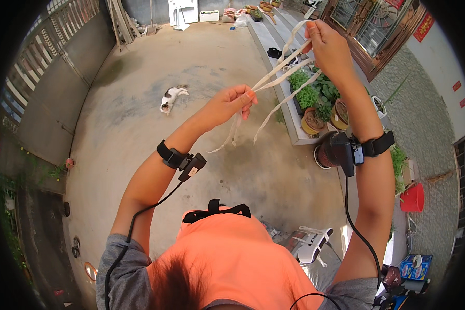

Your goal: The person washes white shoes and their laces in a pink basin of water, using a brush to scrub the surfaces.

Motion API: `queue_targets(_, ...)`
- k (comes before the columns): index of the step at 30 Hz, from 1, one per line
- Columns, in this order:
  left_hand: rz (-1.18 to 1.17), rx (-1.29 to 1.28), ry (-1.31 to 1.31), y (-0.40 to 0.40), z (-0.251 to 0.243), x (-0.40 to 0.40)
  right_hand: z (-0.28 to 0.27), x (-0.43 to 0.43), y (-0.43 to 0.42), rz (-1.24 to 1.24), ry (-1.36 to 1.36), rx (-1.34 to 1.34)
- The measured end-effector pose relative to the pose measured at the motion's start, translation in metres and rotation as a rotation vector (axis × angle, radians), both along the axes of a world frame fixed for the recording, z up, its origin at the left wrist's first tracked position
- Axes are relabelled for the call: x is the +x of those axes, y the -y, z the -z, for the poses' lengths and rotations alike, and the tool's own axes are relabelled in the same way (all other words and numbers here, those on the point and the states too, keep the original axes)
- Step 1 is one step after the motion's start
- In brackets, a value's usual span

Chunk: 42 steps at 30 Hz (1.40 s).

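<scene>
White twisted cords (283,77) stretch between my two hands, raised out in front of me. My left hand (234,101) pinches several strands together between thumb and fingers, and their loose ends dangle below it. Higher and to the right, my right hand (329,46) grips the upper part of the cords, where one strand bends in a loop. A separate strand hangs from the right hand and ends in the air, right of the left hand. Each forearm wears a black strap with a wired device; the left device (192,167) and right device (347,153) trail cables.
A white cat with dark patches (172,99) lies on the concrete floor (112,162). Potted plants (314,120) line the low step at right. A white-and-black object tied with cord (313,246) lies near my right side. A metal gate (50,104) borders the left.
</scene>
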<state>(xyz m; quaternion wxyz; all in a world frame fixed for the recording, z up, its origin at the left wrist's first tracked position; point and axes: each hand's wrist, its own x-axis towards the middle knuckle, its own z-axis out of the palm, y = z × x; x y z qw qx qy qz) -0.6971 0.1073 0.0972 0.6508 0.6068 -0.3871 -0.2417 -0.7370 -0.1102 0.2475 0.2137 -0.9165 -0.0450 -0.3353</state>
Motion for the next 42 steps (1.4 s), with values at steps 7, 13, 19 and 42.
queue_targets(7,0.096,0.016,0.033,0.012,0.0,-0.002,0.01,-0.045,0.064,0.185,0.053,0.435)
queue_targets(13,0.116,0.046,0.013,0.013,-0.004,-0.008,0.054,-0.106,0.123,0.296,0.024,0.864)
queue_targets(19,0.282,0.11,-0.015,0.014,-0.016,-0.015,0.124,-0.167,0.136,0.463,-0.539,0.934)
queue_targets(42,0.348,0.367,0.483,0.039,-0.018,-0.013,0.229,-0.286,0.135,0.876,-0.345,1.162)
